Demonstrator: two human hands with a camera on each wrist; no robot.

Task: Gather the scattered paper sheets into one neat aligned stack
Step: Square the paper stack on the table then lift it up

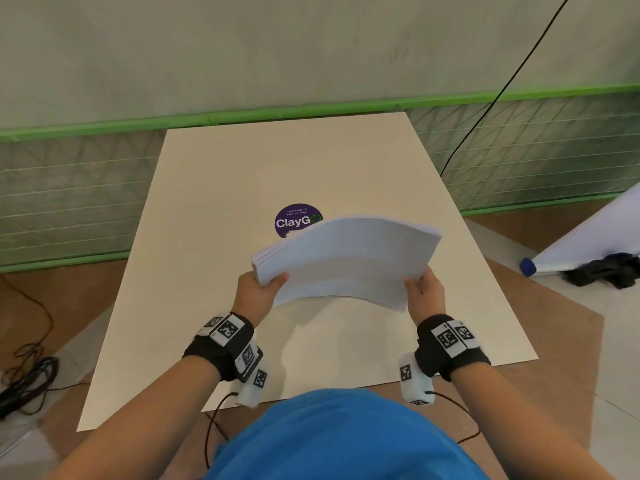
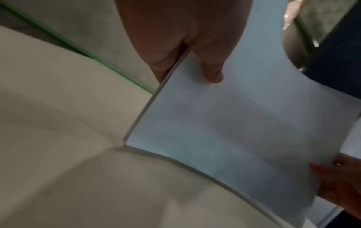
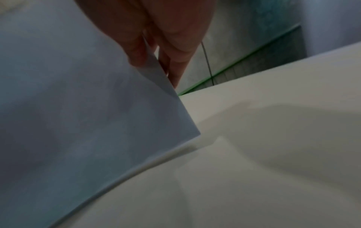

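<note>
A stack of white paper sheets (image 1: pixel 349 258) is held up above the cream table (image 1: pixel 194 237), bowed upward in the middle. My left hand (image 1: pixel 259 289) grips its left edge, thumb on top. My right hand (image 1: pixel 424 289) grips the right edge the same way. In the left wrist view the paper stack (image 2: pixel 234 123) shows from below, its near corner low toward the table, with my left fingers (image 2: pixel 213 72) under it. In the right wrist view the paper stack (image 3: pixel 78 115) fills the left half, pinched by my right fingers (image 3: pixel 136 54). No loose sheets lie on the table.
A round purple ClayGo sticker (image 1: pixel 294 218) sits on the table just beyond the stack. Black cables (image 1: pixel 27 375) lie on the floor at left. A white roll with a blue cap (image 1: pixel 528 266) and a dark cloth (image 1: pixel 602 271) lie at right. A green-trimmed wall (image 1: pixel 311 114) stands behind.
</note>
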